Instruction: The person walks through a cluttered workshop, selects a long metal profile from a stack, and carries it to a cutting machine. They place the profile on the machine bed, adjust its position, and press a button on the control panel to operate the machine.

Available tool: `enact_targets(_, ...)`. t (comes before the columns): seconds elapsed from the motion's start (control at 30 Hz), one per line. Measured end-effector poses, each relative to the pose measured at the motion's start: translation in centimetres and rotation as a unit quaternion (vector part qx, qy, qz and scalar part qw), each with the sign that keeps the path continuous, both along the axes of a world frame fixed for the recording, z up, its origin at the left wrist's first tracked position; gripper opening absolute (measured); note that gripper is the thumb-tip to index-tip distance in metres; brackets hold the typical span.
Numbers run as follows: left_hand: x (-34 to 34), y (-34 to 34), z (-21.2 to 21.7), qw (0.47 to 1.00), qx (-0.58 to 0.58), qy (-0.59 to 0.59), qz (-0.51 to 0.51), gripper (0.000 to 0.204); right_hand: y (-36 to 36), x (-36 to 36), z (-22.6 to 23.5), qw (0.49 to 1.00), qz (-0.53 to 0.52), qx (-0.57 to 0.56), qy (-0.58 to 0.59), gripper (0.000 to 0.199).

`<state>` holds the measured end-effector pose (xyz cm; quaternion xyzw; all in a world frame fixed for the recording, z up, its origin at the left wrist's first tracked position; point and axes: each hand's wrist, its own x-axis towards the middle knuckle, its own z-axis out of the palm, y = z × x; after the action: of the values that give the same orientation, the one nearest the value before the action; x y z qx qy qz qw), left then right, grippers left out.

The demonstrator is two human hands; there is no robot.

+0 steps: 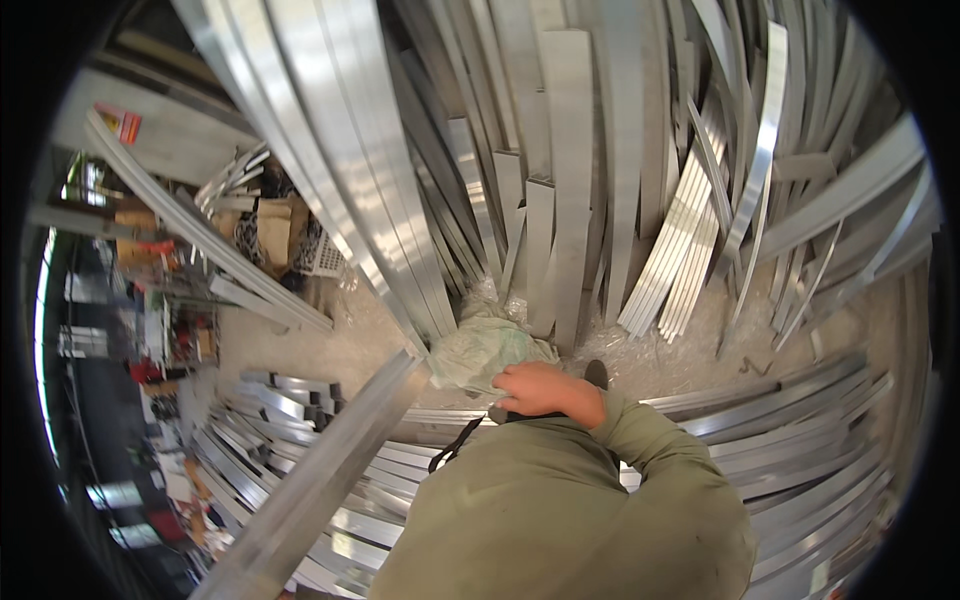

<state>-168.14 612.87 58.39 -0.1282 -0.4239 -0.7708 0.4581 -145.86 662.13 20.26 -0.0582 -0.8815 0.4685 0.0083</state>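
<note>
My right hand (pixel 540 388) is in front of my body, back of the hand up and pointing left. Its fingers look curled, and the palm side is hidden, so I cannot make out whether anything is in it. My left hand is out of view. Beyond my right hand, a crumpled pale plastic sheet (pixel 478 352) lies on the floor at the foot of the standing metal profiles. A long, wide metal bar (pixel 325 465) slants up from the lower left, its far end beside that sheet; what supports its near end cannot be seen.
Tall silver profiles (pixel 572 180) lean in rows ahead, with a bundle of narrow ones (pixel 680 240) to the right. More lengths lie stacked on the left (pixel 250 450) and right (pixel 800 440). A cardboard box (pixel 275 232) stands at the far left. One long profile (pixel 200 225) leans nearby.
</note>
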Motion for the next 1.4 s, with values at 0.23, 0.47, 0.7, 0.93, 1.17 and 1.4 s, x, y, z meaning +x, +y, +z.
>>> enact_targets(0.23,0.9,5.3,1.4,0.999,-0.032,0.024,-0.030,0.065,1.8,-2.0,-2.6,0.998,0.023,-0.040,0.050,0.036)
enact_targets(0.47,2.6,6.6,2.2,0.998,-0.028,0.031,-0.045,0.065,5.6,-4.0,-2.2,0.995,0.060,-0.009,0.075,0.035)
enact_targets(0.7,5.0,3.4,2.7,0.999,-0.019,0.022,-0.042,0.066,6.6,-7.2,0.6,0.990,0.105,-0.012,0.093,0.040)
enact_targets(0.93,7.7,-7.6,2.7,0.996,-0.017,-0.009,-0.092,0.066,4.3,-10.1,2.0,0.983,0.174,-0.015,0.056,0.042)
enact_targets(1.17,9.0,-5.7,-0.3,0.997,0.005,0.013,0.070,0.064,0.5,-13.1,0.6,0.972,0.235,-0.016,0.005,0.039)
enact_targets(1.4,-0.6,-9.8,-8.3,0.971,-0.008,0.047,0.235,0.057,-1.7,-18.9,1.2,0.969,0.238,0.000,-0.064,0.046)
